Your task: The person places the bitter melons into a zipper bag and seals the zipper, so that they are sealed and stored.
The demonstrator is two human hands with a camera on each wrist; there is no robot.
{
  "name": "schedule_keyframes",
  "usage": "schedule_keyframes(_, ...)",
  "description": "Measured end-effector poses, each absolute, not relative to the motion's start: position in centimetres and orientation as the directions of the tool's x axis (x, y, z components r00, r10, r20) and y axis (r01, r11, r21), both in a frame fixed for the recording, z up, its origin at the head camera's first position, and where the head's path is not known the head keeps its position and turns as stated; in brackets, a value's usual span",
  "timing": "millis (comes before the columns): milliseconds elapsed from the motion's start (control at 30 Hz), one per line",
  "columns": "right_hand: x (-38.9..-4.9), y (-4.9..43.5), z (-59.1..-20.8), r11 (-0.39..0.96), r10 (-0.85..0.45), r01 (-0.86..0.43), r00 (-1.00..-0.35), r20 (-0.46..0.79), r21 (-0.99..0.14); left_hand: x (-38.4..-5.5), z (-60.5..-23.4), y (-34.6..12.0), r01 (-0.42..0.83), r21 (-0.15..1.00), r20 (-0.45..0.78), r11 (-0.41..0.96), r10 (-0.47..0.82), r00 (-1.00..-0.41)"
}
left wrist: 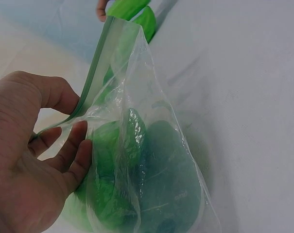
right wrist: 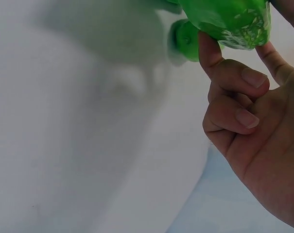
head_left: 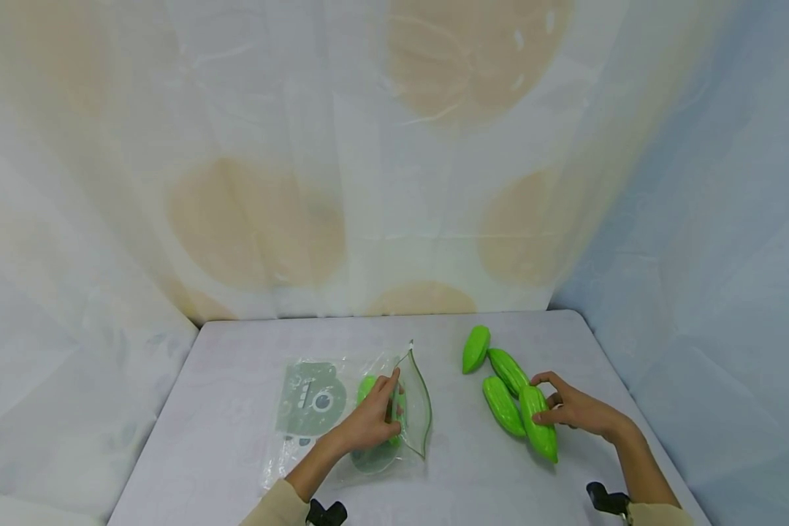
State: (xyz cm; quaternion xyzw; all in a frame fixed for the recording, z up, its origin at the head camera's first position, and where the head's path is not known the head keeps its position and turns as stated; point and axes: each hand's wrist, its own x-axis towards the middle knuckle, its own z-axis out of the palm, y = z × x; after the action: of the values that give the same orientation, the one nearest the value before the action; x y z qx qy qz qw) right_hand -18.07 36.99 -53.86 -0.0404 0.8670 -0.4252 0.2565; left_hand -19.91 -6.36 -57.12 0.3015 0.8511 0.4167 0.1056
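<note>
My left hand (head_left: pixel 370 421) holds the mouth of a clear zip bag (head_left: pixel 413 398) with a green sealing edge, which gapes toward the right. The thumb and fingers pinch that edge in the left wrist view. Inside the bag lie glossy green pieces (left wrist: pixel 110 145), blurred by the plastic. My right hand (head_left: pixel 581 410) pinches one long, ridged green vegetable, probably artificial (head_left: pixel 539 431), between thumb and fingers. In the right wrist view, its near end (right wrist: pixel 234 24) shows above two curled fingers. Beside it lie similar green vegetables (head_left: pixel 502 405), (head_left: pixel 508 370) and another (head_left: pixel 476 349) farther back.
The bag's left part has a printed grey-green pattern (head_left: pixel 309 398) and lies flat on the pale tabletop (head_left: pixel 223 409). A patterned curtain (head_left: pixel 394 241) rises along the table's back edge, and a bluish sheet (head_left: pixel 710 292) hangs at the right.
</note>
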Motion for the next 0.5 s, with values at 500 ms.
schedule_keyframes(500, -18.7, 35.8, -53.2, 0.636, -0.298, 0.108, -0.879, -0.373, -0.764, -20.0, -57.3, -6.3, 0.433, 0.765, 0.075, 0.477, 0.601, -0.795)
